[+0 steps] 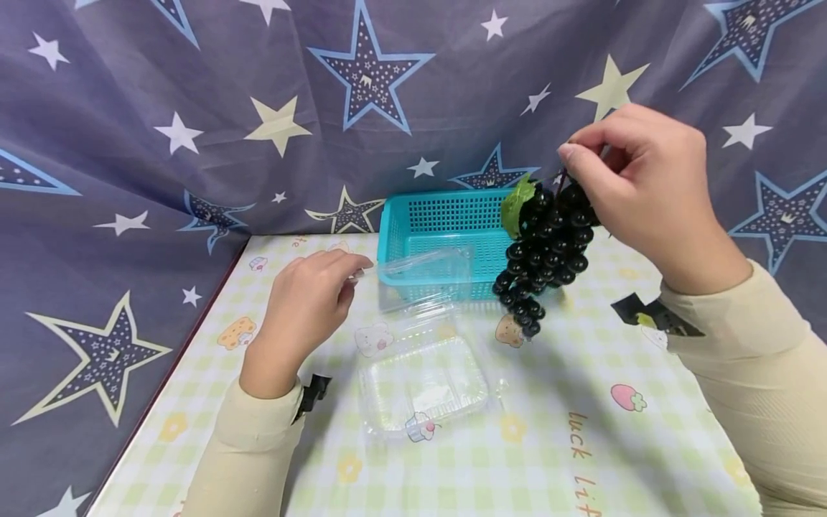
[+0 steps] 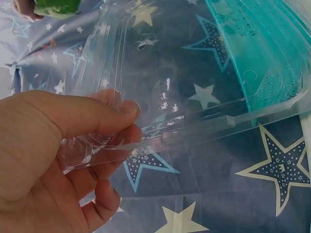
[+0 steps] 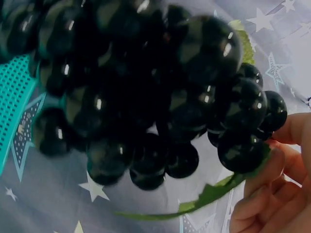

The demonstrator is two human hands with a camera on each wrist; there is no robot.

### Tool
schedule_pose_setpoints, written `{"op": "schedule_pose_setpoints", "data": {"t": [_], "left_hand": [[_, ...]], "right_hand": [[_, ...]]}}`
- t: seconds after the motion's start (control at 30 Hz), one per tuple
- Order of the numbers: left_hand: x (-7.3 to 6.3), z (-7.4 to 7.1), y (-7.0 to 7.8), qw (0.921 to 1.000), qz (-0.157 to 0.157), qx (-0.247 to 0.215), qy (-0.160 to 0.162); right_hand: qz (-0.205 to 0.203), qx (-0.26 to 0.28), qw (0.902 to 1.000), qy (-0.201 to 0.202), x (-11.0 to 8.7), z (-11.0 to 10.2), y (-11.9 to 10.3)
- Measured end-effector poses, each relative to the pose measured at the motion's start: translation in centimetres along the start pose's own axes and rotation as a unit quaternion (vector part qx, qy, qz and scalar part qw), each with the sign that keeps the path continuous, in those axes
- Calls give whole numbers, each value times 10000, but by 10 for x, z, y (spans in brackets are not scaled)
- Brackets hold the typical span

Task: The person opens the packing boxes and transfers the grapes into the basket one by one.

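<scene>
A bunch of black grapes (image 1: 549,244) with a green leaf (image 1: 515,208) hangs in the air, its stem pinched by my right hand (image 1: 646,179). Dark round grapes (image 3: 146,87) fill most of the right wrist view, with a green leaf (image 3: 209,196) below them. My left hand (image 1: 306,309) pinches the edge of the raised lid (image 1: 429,269) of a clear plastic clamshell box. The lid (image 2: 165,73) shows between thumb and fingers in the left wrist view. The box's base (image 1: 426,384) lies open on the table, below and left of the grapes.
A teal plastic basket (image 1: 452,215) stands at the back, behind the lid and partly behind the grapes. A checked tablecloth (image 1: 549,459) with printed pictures covers the table. A dark curtain with stars (image 1: 213,108) hangs behind and along the left.
</scene>
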State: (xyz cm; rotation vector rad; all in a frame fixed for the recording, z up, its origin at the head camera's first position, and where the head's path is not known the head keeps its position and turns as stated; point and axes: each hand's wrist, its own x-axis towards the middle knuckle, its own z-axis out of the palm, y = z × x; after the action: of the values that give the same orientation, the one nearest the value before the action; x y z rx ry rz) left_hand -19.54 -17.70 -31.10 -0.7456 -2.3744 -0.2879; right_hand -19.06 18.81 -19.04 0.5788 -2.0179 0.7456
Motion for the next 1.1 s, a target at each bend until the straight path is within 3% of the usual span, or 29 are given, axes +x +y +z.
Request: {"op": "schedule_pose_setpoints", "data": {"t": [0.17,0.33,0.5,0.73,1.1], "left_hand": [[0,0,-1,10000,12,10,14],[0,0,-1,10000,-3,10,-6],[0,0,0,10000,4,-10,-27],[0,0,1,10000,56,-51,-1],[0,-1,0,10000,74,-2,7]], "right_hand": [[18,-285,9996,-58,19,2,13],[199,-690,9967,-383,37,9,31],[446,-864,9925,-741,48,25,35],[364,-824,9884,-1223,44,53,32],[446,-658,9799,-1832,25,77,25]]}}
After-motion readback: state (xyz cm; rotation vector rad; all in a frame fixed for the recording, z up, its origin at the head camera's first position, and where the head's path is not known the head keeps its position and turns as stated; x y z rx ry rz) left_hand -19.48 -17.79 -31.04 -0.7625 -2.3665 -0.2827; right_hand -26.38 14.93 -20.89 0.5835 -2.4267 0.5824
